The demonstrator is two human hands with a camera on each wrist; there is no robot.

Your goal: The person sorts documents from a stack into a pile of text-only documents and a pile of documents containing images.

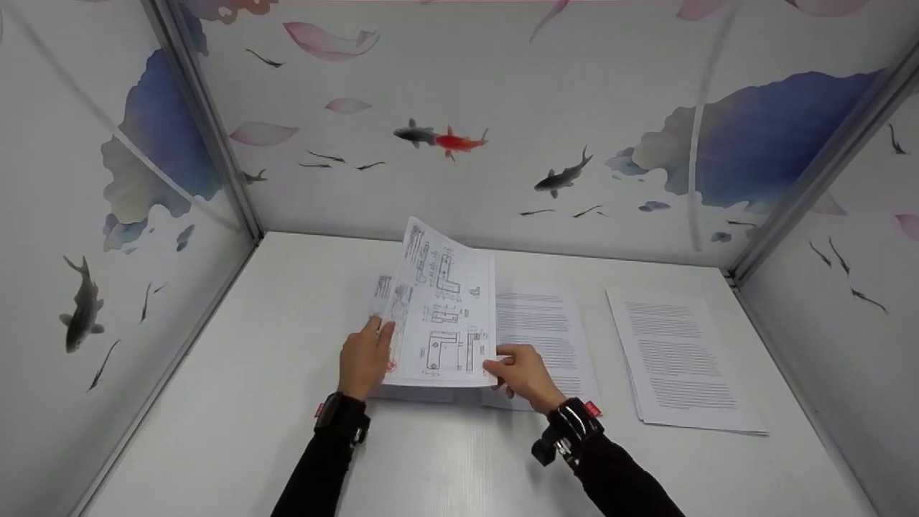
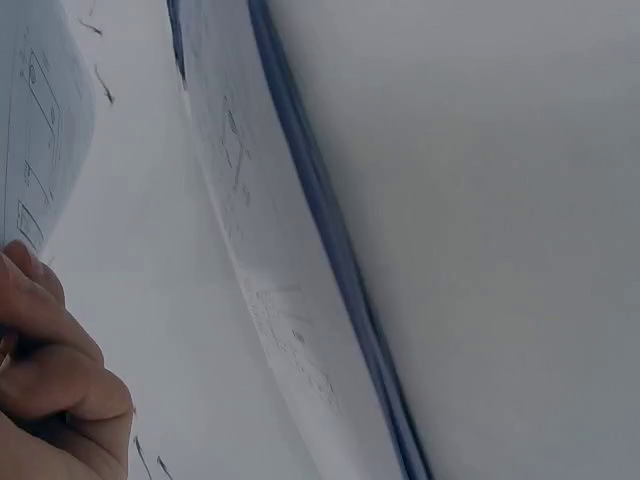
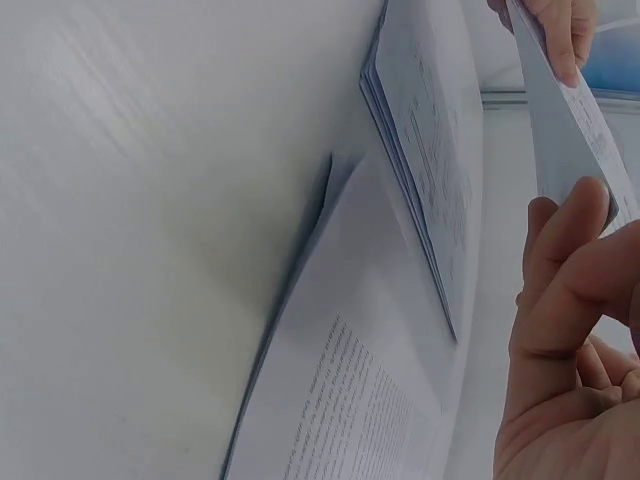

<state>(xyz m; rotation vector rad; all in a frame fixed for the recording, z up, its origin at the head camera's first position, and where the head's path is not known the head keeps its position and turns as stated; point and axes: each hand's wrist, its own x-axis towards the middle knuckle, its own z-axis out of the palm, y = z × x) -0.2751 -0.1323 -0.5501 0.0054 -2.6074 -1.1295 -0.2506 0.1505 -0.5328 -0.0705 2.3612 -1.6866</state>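
- Wall panels (image 1: 488, 197): painted with fish and petals; they stand behind and beside the desk (image 1: 208, 438) and are cut off by the picture edges.
- Right text stack (image 1: 686, 366): flat on the desk, well apart from both hands.
- Middle text stack (image 1: 543, 327): flat; its left part is covered by the raised sheet, and the right hand overlaps its near part.
- Drawing stack (image 2: 275, 250): flat, beneath the raised sheet, largely covered in the head view. Its near edge is apart from the middle text stack; whether the two touch farther back cannot be determined.
- Drawing sheet (image 1: 445, 309): raised and tilted above the drawing stack, between both hands, far edge curved. Single or multiple layers: cannot be determined. Small lettering is illegible.
- Left hand (image 1: 364, 362): grip closed to paper thickness on the sheet's left edge. Fingers behind the paper are hidden in the head view; the left wrist view cuts the hand off.
- Right hand (image 1: 528, 375): grip closed in a pinch at the lower right corner, thumb on the printed face. The right wrist view crops this hand.
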